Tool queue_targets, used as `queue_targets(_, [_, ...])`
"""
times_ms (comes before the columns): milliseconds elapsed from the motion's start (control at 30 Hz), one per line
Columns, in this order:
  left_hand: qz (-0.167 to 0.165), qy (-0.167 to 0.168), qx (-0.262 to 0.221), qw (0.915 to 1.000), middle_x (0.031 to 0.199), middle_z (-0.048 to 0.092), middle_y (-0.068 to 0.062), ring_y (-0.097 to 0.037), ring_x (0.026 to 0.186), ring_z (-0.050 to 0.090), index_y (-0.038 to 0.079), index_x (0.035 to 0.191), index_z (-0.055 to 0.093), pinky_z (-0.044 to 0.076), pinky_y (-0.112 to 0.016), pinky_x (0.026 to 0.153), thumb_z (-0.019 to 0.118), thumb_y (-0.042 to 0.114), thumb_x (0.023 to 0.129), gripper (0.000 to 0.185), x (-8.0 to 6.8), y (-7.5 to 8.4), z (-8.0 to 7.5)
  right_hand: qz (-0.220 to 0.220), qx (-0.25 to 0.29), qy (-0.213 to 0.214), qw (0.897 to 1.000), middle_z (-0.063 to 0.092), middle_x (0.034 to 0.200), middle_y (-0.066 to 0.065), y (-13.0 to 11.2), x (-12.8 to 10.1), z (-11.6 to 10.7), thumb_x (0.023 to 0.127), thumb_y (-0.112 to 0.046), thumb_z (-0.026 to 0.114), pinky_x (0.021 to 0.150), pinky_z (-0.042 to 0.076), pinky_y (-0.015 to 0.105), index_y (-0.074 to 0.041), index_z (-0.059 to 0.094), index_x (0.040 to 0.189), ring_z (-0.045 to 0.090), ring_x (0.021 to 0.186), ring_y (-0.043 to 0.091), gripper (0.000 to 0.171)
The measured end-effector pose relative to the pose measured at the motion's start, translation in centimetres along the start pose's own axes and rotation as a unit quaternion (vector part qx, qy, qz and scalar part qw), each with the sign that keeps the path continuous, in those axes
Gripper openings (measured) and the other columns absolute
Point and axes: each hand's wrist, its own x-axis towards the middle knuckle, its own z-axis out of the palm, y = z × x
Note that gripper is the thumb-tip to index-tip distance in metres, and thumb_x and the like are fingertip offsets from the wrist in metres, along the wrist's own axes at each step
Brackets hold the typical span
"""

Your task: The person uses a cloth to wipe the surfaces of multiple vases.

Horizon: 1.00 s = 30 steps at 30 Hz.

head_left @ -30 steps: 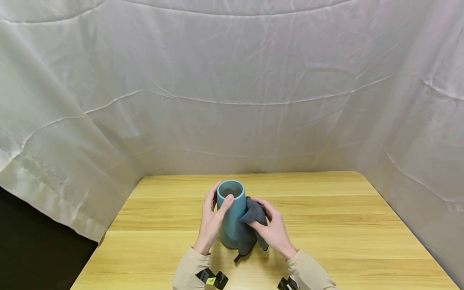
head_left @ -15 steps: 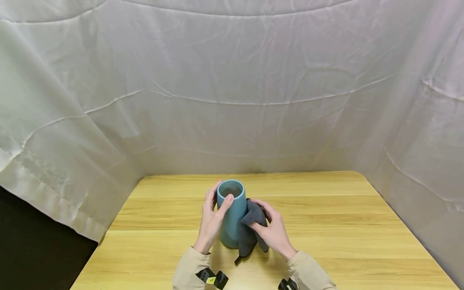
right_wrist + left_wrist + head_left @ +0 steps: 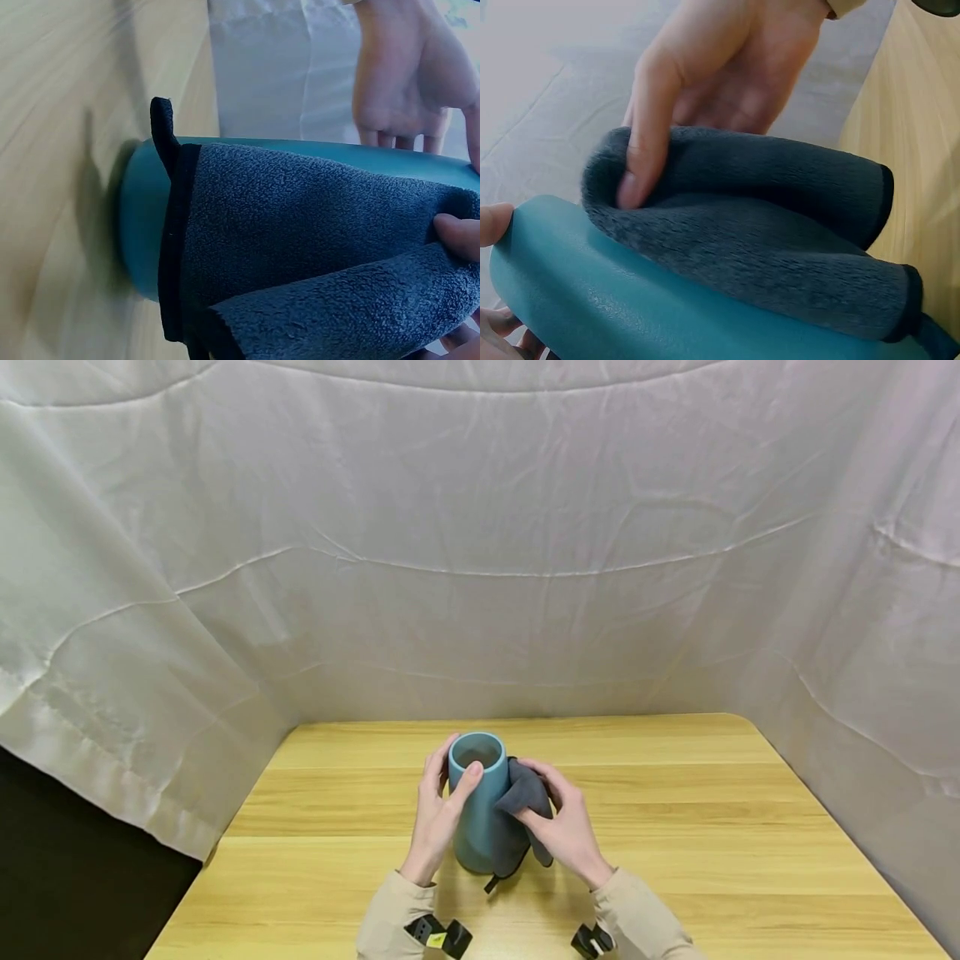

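Note:
A tall teal vase point(image 3: 476, 827) with a round open mouth stands upright on the wooden table. My left hand point(image 3: 437, 822) grips its upper left side, thumb at the front near the rim and fingers round the far side. In my right hand point(image 3: 564, 827) is a dark grey cloth point(image 3: 517, 797), pinched between thumb and fingers and lying against the vase's right side. The left wrist view shows the cloth point(image 3: 742, 225) folded over, its plush face and black edging visible. A black hanging loop point(image 3: 163, 127) sticks out from the cloth's lower corner in the right wrist view.
The light wooden table point(image 3: 675, 843) reaches out on both sides of the vase. Pale grey curtains point(image 3: 525, 527) hang behind and to the sides. A black area point(image 3: 75, 860) lies past the table's left edge.
My right hand and the cloth have shifted slightly up along the vase's right side, and the loop has risen with them. The left hand and the vase have stayed put.

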Motion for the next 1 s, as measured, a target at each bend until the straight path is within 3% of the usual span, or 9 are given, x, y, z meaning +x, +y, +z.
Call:
queue_targets(433, [0.003, -0.001, 0.003, 1.0, 0.14, 0.05, -0.013, -0.029, 0.134, 0.05, 0.018, 0.147, 0.05, 0.033, -0.053, 0.117, 0.067, 0.022, 0.095, 0.055, 0.0, 0.0, 0.0, 0.042, -0.032, -0.01, 0.999, 0.07, 0.125, 0.012, 1.8, -1.2, 0.2, 0.082, -0.006, 0.081, 0.092, 0.055, 0.028, -0.014, 0.063, 0.133, 0.068, 0.101, 0.008, 0.055])
queue_targets(1000, [0.0, 0.002, 0.003, 1.0, 0.137, 0.052, -0.013, -0.028, 0.132, 0.051, 0.017, 0.146, 0.05, 0.033, -0.051, 0.116, 0.068, 0.021, 0.094, 0.055, 0.0, 0.1, 0.0, 0.0, 0.008, 0.0, 1.0, 0.067, 0.129, 0.015, 0.0, -0.1, 0.0, 0.082, -0.002, 0.08, 0.097, 0.054, 0.024, -0.01, 0.062, 0.134, 0.064, 0.11, 0.002, 0.055])
